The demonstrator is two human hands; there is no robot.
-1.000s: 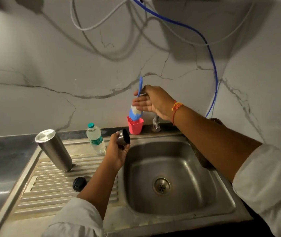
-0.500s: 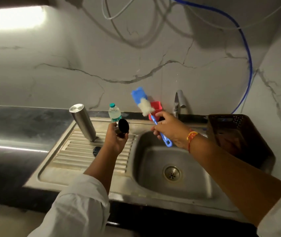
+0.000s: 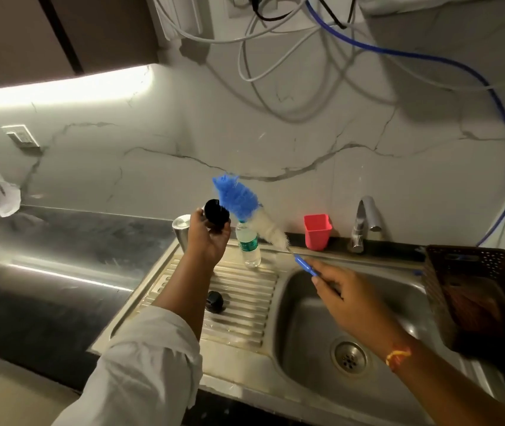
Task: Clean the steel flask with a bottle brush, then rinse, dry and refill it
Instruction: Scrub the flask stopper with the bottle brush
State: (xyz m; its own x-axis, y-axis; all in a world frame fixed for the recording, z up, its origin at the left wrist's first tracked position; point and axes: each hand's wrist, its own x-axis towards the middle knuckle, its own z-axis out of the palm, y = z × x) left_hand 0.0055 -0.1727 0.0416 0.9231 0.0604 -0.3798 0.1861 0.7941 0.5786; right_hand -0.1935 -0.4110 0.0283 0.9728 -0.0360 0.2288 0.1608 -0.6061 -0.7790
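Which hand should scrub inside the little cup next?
The right hand: it already grips the bottle brush by its handle, bristles beside the cup. The left hand is busy holding that cup.

Steel flask: upside down on drainboard, at far left corner of sink unit, mostly hidden behind raised forearm; flat base up.

Flask cup: small, dark open mouth facing camera, held up above drainboard.

Bottle brush: blue bristle tip, white bristles below, blue handle; slanted up-left over drainboard, tip beside cup mouth.

Black cap: lies on drainboard ridges.
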